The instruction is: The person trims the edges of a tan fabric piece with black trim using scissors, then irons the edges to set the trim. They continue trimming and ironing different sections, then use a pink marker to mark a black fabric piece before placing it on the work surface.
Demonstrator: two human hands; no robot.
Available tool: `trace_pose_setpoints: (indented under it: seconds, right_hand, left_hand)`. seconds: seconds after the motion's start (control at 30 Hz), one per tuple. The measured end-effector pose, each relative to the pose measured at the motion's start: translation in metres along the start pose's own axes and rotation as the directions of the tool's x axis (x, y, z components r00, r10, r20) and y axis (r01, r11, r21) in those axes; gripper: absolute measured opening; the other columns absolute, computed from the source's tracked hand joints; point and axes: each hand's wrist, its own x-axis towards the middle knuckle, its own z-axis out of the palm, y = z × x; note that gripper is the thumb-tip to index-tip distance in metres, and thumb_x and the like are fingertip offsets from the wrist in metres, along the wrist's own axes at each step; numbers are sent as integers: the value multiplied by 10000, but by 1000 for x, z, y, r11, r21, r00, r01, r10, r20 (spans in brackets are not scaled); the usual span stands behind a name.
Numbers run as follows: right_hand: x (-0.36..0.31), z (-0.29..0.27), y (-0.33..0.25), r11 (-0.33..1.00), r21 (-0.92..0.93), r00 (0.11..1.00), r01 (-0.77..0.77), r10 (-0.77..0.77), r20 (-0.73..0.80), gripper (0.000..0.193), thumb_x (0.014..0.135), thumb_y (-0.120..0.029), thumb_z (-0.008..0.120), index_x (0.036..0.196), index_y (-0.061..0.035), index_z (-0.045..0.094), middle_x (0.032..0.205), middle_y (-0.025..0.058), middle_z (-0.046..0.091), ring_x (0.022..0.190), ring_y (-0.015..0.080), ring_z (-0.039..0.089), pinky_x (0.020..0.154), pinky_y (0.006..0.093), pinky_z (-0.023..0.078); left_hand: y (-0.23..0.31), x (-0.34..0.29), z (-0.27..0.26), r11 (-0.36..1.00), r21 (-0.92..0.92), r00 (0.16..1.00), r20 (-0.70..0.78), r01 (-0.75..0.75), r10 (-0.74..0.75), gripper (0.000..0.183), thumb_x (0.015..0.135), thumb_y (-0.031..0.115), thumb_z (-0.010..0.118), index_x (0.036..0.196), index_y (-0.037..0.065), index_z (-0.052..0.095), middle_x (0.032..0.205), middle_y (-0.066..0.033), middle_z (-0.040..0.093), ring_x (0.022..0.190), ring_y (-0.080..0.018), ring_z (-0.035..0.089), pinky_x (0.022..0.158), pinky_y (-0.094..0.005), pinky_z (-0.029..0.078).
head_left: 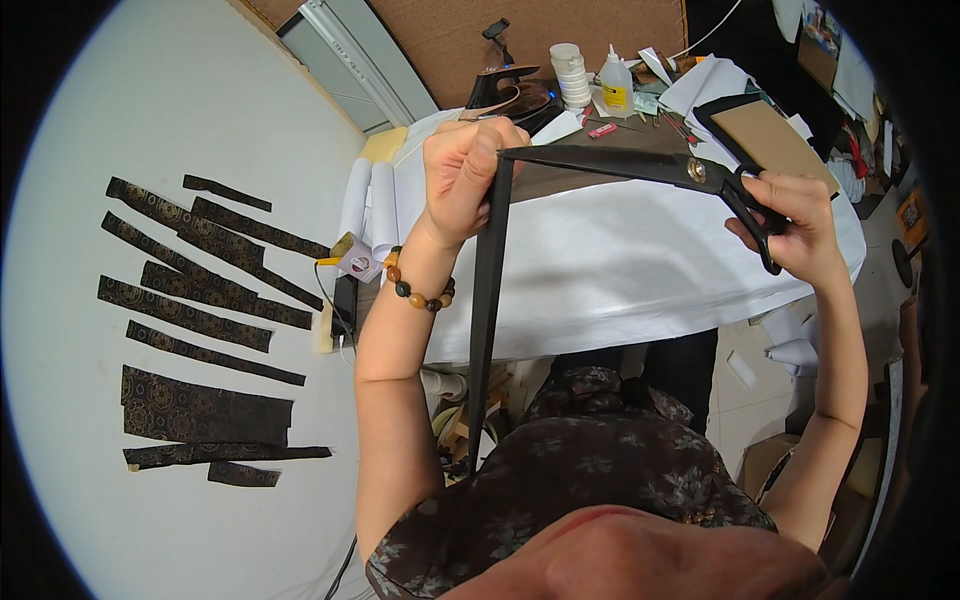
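Raised over the table, my left hand (463, 180) is closed on the upper end of a long black fabric strip (489, 290). The strip hangs down toward my lap. In my right hand (800, 225) are large black tailor's scissors (620, 162), with my fingers through the handle loops. Their blades look closed or almost closed and point left. The tip meets the strip beside my left thumb; whether it touches the cloth or my fingers I cannot tell. A beaded bracelet (416, 296) circles my left wrist.
White paper covers the table (620, 265). An iron (515, 95), a white jar (570, 75) and a squeeze bottle (615, 82) stand at its back. Patterned dark fabric pieces (205, 405) hang on the white wall at left. Paper rolls (383, 210) lie by my left forearm.
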Motion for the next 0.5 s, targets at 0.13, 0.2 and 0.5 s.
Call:
trace_pose_setpoints:
  seconds: [0.13, 0.2, 0.5]
  right_hand:
    - [-1, -1, 1, 999, 18, 999, -33, 33, 11, 381, 666, -76, 830, 1004, 30, 688, 607, 49, 489, 529, 128, 450, 471, 262, 335]
    - [-1, -2, 0, 995, 57, 997, -79, 79, 1, 378, 667, -77, 827, 1001, 30, 685, 617, 46, 498, 540, 120, 454, 480, 257, 342]
    - [-2, -1, 4, 998, 30, 998, -56, 55, 29, 388, 680, -87, 810, 1031, 1, 673, 668, 20, 494, 557, 97, 435, 492, 236, 323]
  left_hand:
    - [2, -2, -1, 997, 70, 999, -17, 45, -44, 497, 1019, 317, 450, 635, 3, 486, 571, -43, 460, 507, -118, 371, 477, -264, 279]
    - [2, -1, -3, 995, 84, 999, -3, 46, -45, 498, 1020, 316, 441, 633, 6, 482, 567, -38, 455, 498, -113, 365, 471, -263, 271]
    - [3, -4, -5, 997, 64, 999, -17, 51, -50, 494, 1019, 312, 440, 635, 4, 477, 580, -50, 467, 505, -121, 381, 471, -271, 279]
